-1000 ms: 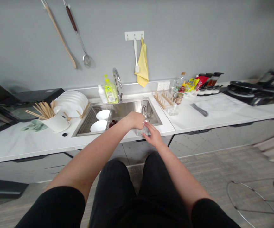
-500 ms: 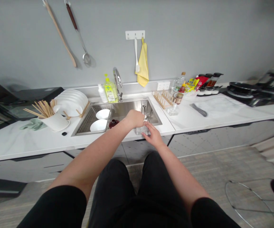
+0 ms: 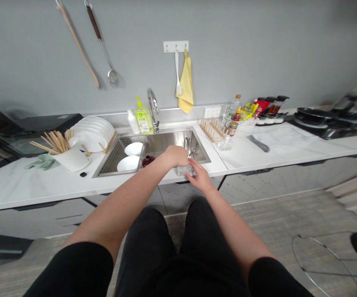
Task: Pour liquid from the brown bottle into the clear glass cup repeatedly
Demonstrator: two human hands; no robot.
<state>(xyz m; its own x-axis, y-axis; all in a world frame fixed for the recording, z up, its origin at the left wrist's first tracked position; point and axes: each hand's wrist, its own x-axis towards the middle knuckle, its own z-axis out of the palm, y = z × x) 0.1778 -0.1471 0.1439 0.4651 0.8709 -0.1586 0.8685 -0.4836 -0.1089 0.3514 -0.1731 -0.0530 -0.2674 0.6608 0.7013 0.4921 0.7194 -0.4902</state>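
Over the sink's point(image 3: 208, 160) front edge, my left hand point(image 3: 178, 156) is closed, knuckles up; what its fingers hold is hidden beneath it. A slender shiny metal piece point(image 3: 188, 142) shows just past this hand, and I cannot tell whether the hand touches it. My right hand point(image 3: 200, 176) comes in from the right, with thumb and fingers around the side of a clear container point(image 3: 183, 170). Most of the container is covered by both hands. A dark red glossy vessel point(image 3: 147, 161) lies in the sink, left of my left hand.
Two white bowls point(image 3: 128, 163) rest in the wire basket point(image 3: 108, 163) at left. Behind the sink stand the tap point(image 3: 152, 103) and a green soap bottle point(image 3: 143, 119). A wooden rack point(image 3: 211, 131) and a jar point(image 3: 232, 128) are at right. White plates point(image 3: 93, 131) stand far left.
Both hands keep nearly the same place and grip. The whole view has shifted very slightly; nothing else has visibly moved.
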